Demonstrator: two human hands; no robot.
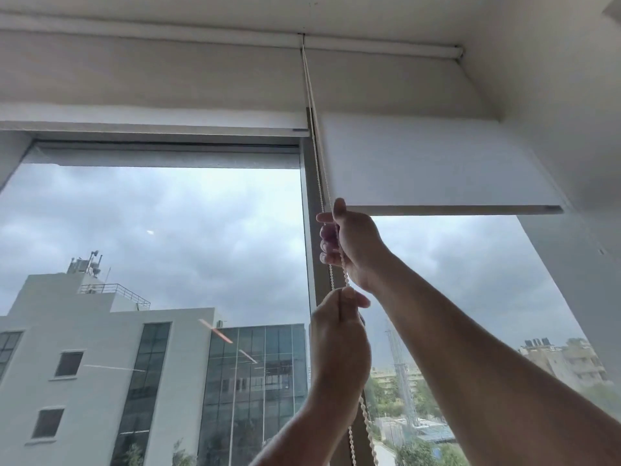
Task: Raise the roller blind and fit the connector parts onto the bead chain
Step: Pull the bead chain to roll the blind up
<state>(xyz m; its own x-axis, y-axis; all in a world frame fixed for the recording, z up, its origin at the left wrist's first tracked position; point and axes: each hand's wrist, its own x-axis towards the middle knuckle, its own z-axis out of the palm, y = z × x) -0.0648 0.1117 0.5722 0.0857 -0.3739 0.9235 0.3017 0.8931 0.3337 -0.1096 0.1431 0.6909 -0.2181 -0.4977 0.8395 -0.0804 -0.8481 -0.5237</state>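
A white roller blind [437, 163] hangs partly raised over the right window pane, its bottom bar level with my upper hand. A white bead chain [314, 129] drops in two strands from the bracket at the top, along the grey window post. My right hand [353, 247] is higher and is closed around the chain. Just below it, my left hand [339, 338] pinches the chain between thumb and fingers. The chain's loose lower part dangles past my left wrist. No connector parts are visible.
A second roller blind [151, 124] over the left pane is raised higher. The grey window post [311, 183] stands between the panes. A white wall [554, 95] closes the right side. Outside are buildings and a cloudy sky.
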